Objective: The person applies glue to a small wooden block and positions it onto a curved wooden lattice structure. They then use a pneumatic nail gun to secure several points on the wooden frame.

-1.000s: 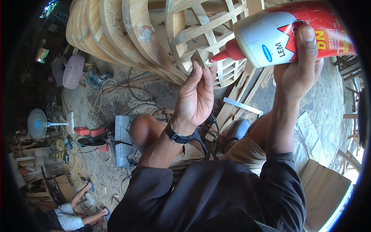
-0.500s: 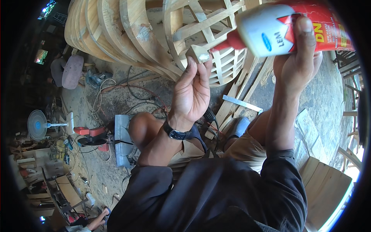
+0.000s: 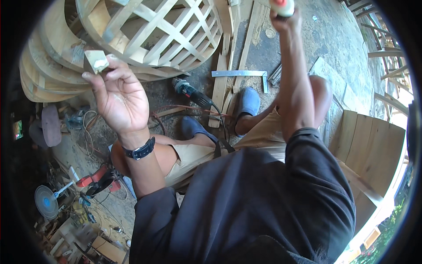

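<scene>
Between the fingertips and thumb of my left hand (image 3: 123,99) is a small wooden block (image 3: 92,60), with a blob of white glue on its face. Beside it curves a wooden lattice frame (image 3: 163,34) with thick ribs; whether the block touches it I cannot tell. My right hand (image 3: 288,24) is stretched out to the far right, closed around a glue bottle (image 3: 283,6). Only the bottle's pale and red end shows; the rest is hidden or outside the view.
An angle grinder (image 3: 193,93) with its cable lies on the floor below the lattice. A metal square (image 3: 237,74) rests across long wooden strips (image 3: 220,94). To the left are a red saw (image 3: 94,179) and a fan (image 3: 46,202). Curved planks (image 3: 369,154) stand at right.
My hands have moved apart: the left went left with the glued block, the right went up and away with the bottle. The nozzle is no longer at the block. My view has shifted.
</scene>
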The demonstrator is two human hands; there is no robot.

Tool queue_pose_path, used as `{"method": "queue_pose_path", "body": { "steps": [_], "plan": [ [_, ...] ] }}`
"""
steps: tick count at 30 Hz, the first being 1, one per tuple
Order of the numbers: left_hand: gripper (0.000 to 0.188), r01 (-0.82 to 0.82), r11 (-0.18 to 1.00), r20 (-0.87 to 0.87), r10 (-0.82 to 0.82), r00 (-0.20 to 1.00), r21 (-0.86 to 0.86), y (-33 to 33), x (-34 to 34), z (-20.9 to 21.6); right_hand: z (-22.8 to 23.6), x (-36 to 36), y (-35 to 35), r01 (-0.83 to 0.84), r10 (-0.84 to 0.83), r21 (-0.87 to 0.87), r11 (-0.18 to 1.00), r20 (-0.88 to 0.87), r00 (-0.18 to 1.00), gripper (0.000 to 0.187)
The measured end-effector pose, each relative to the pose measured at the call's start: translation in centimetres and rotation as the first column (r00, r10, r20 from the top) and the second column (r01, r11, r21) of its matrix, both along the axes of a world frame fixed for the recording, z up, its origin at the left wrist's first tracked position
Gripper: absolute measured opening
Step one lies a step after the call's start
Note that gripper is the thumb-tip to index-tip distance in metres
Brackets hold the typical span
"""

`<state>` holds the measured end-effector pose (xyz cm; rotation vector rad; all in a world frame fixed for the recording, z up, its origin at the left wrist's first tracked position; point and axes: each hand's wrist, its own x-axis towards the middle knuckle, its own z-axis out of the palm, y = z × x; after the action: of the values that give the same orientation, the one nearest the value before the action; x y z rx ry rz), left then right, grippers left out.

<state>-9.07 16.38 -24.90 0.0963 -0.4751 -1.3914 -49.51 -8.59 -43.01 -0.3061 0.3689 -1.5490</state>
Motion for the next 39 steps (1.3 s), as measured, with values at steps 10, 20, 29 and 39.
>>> {"method": "queue_pose_path", "body": {
  "steps": [10,20,29,39],
  "plan": [
    [0.031,-0.353,0.935,0.411,0.319,0.854,0.009,-0.3,0.4,-0.7,-26.4,3.2,5.1,-0.098,-0.157,0.722,0.685,0.278,0.948,0.029],
    [0.008,-0.562,0.827,0.536,0.468,0.703,0.014,-2.4,-1.4,4.4,-31.2,2.0,7.1,0.044,-0.256,0.759,0.649,0.164,0.953,0.038],
    [0.019,-0.589,0.802,0.739,0.458,0.495,-0.103,-5.9,0.8,8.0,-28.8,3.5,9.0,0.146,-0.256,0.816,0.56,0.003,0.967,0.042],
    [0.049,-0.676,0.584,0.874,0.445,-0.198,-0.45,-12.3,4.2,11.0,-10.1,9.2,14.8,0.871,-0.296,0.441,0.217,-0.82,0.489,0.017]
  ]
}}
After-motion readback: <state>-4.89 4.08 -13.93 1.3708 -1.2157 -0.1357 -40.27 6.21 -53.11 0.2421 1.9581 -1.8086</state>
